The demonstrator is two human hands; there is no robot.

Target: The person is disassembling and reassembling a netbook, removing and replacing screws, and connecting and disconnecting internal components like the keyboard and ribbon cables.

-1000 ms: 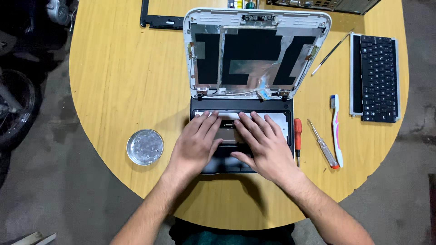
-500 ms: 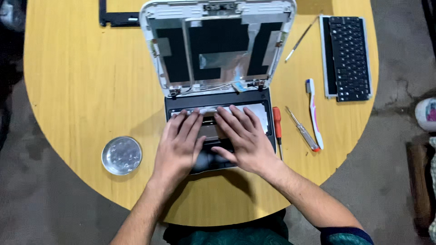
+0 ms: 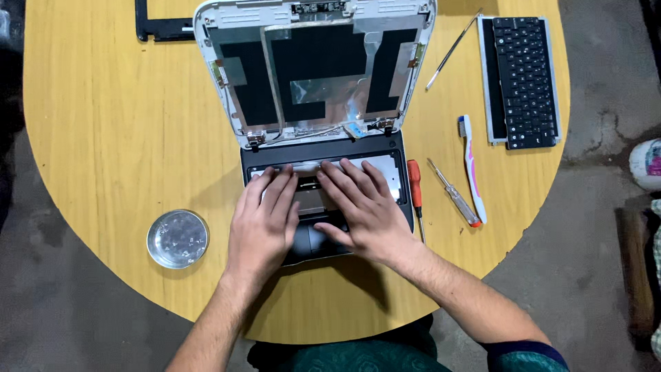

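A small laptop (image 3: 389, 148) lies open on the round wooden table (image 3: 124, 138), its keyboard taken out and its screen panel gone from the white lid (image 3: 317, 69). Both my hands rest flat on the bared base. My left hand (image 3: 265, 224) covers the left part, fingers spread toward the hinge. My right hand (image 3: 361, 210) lies over the middle and the palm rest, fingers apart. Neither hand grips anything.
Right of the laptop lie an orange-handled screwdriver (image 3: 414, 186), a second slim screwdriver (image 3: 454, 193) and a pink-and-white toothbrush (image 3: 471, 169). The removed black keyboard (image 3: 521, 79) and a thin probe (image 3: 451, 52) sit at the far right. A round metal dish (image 3: 177, 238) stands at the left, a black bezel (image 3: 162, 24) at the top.
The view has shifted, so the table sits differently in frame. My hands stay on the laptop base with the fingers barely moved.
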